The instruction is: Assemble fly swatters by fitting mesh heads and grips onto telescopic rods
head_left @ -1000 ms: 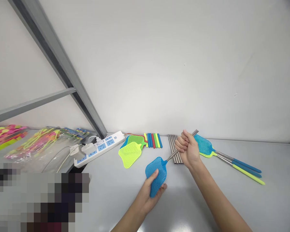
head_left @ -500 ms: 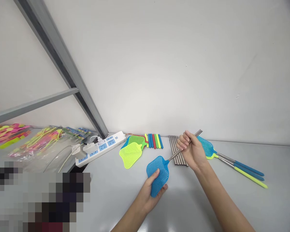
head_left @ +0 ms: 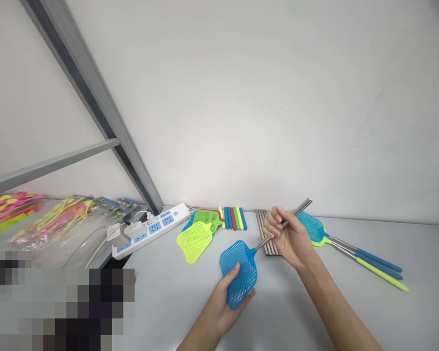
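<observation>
A blue perforated fly swatter head (head_left: 240, 268) is pinched in my left hand (head_left: 227, 302), thumb on its face and fingers behind it. From its neck a metal rod (head_left: 300, 206) runs up and to the right, and my right hand (head_left: 287, 236) is wrapped around it. Behind that hand several loose metal rods (head_left: 272, 247) lie side by side, partly hidden. Yellow-green (head_left: 194, 242) and green (head_left: 208, 218) swatter heads overlap on the left, with blue and red edges beneath. Next to them is a row of coloured handle grips (head_left: 234, 218).
Complete fly swatters with blue and yellow handles (head_left: 380, 275) lie to the right. A white power strip (head_left: 151, 231) with plugs sits at the left, before a grey metal frame (head_left: 109, 112). Bagged colourful items (head_left: 66, 214) lie beyond it. The grey table (head_left: 351, 302) meets a white wall.
The view has shifted slightly. Both hands keep their hold on the swatter head and the rod; the head is turned a little more face-on to me.
</observation>
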Available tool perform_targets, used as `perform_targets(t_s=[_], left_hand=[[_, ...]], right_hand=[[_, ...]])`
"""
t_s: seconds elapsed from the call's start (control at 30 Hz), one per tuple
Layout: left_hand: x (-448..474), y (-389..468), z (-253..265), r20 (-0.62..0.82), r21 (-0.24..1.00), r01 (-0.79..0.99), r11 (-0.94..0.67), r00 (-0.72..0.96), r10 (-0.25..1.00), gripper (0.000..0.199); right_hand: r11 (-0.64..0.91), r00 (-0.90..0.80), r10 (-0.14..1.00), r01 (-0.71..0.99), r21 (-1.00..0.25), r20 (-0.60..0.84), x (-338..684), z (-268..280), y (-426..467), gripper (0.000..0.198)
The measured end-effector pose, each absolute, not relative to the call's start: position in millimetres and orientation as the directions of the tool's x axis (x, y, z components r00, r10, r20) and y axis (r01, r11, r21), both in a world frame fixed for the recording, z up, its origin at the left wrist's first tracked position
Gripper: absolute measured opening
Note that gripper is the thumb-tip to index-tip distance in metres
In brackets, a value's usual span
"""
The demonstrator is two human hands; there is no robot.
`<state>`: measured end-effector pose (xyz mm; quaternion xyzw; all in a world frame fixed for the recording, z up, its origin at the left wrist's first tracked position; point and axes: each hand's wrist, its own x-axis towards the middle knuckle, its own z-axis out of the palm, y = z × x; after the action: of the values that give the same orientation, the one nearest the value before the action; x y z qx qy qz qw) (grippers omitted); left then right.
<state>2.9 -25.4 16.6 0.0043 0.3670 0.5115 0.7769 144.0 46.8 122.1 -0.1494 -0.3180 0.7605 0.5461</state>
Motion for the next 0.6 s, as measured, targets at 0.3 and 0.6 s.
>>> perform_targets(t_s=[0.3,0.6], left_hand=[[-1,-26,19,-0.505,0.419,-0.780,0.466,0.227,0.833,0.011],[11,-37,25,-0.396,0.575,-0.699,0.425,0.217,0.892,0.021]], right_hand=[[-0.231,-0.432,0.896,-0.651,-0.723,0.102,139,126,39,0.029],[-0.233,-0.477,0.872,-0.599,-0.766,0.108,141,129,35,0.027]])
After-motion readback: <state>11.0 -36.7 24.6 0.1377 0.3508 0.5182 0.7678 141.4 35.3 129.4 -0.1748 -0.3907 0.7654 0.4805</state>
